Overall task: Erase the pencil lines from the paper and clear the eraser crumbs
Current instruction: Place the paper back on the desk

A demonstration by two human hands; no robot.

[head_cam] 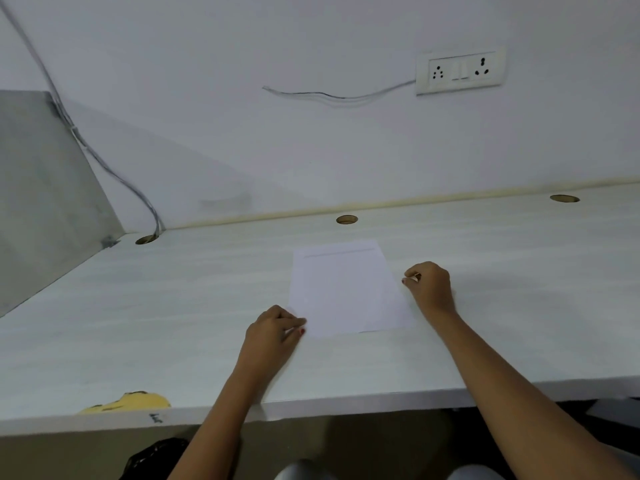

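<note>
One pale, grained desk [173, 306] with three round holes [346, 220] carries a single flat white paper [346, 289] at its middle, long axis pointing toward the wall, one faint pencil line [337, 252] across its far end. The left hand [273, 336] pinches the near-left corner in a curled grip. The right hand [431, 285], beside the right edge, nips a small pale lump [412, 278].

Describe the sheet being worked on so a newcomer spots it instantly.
On the long pale wood-grain desk against the white wall, look in front of the middle round cable hole. There lies a white rectangular sheet of paper, between the person's left hand and right hand. It is the only sheet, with a faint grey line near its far edge.
</note>
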